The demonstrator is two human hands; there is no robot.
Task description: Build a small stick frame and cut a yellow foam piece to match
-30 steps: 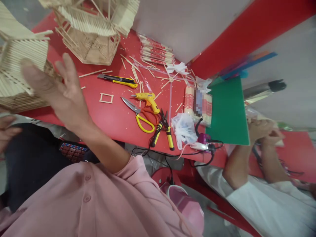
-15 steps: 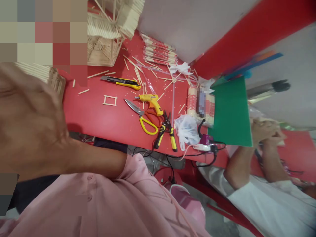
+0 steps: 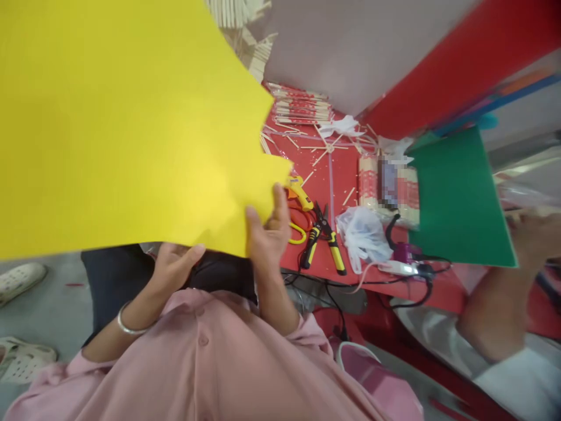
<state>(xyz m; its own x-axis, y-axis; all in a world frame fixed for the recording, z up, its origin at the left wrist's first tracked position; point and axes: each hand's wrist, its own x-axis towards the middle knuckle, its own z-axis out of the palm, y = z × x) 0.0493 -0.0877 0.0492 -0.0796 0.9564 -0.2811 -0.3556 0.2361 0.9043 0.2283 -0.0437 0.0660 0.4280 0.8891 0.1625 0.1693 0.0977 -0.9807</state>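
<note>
A large yellow sheet (image 3: 144,128) with a cut, notched right edge spreads over the left of the view. My left hand (image 3: 175,266) holds its near edge from below, the thumb lying along the edge and the other fingers partly hidden. At the lower right corner, my right hand (image 3: 268,237) grips the sheet, with its thumb on top and fingers around the side. Just beyond that hand lie a yellow glue gun (image 3: 300,193), partly covered scissors (image 3: 298,234) and black-and-yellow pliers (image 3: 324,240) on the red table (image 3: 346,175).
Wrapped stick bundles (image 3: 302,105) lie at the back, near loose sticks and a white plastic bag (image 3: 363,237). A green board (image 3: 460,204) stands at the right, beside a co-worker's arm (image 3: 499,310). Black cables (image 3: 337,316) hang off the table's front edge.
The yellow sheet has come into view in both hands, covering the cutter, the small stick frame and most of the stick model. The arm that reached left is now drawn back; the view has shifted left.
</note>
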